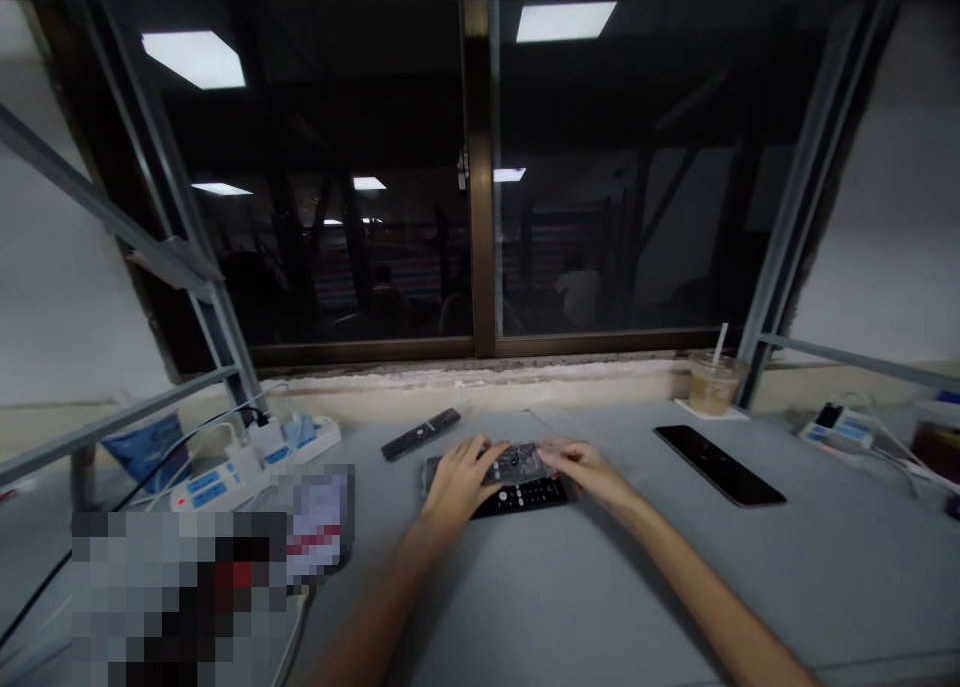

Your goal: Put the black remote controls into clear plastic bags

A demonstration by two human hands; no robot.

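Observation:
A dark remote control in a clear plastic sleeve (517, 461) lies crosswise between my hands. My left hand (461, 475) is closed over its left part, with the thumb along the near side. The fingers of my right hand (583, 465) are pinched at the sleeve's right end; the fingertips are partly blurred. Just below, on the near side, a black remote control (529, 495) lies on the desk, its left part hidden by my left hand. Another black remote control (420, 434) rests slantwise on the desk, beyond my left hand and apart from it.
A black smartphone (718, 464) lies on the grey desk (637, 607) at right. Behind it stands a plastic drink cup (711, 387) with a straw. Left are a white power strip (217, 484) with plugs and cables, a blue packet (148, 454) and a blurred-out area. A dark window (360, 197) is behind.

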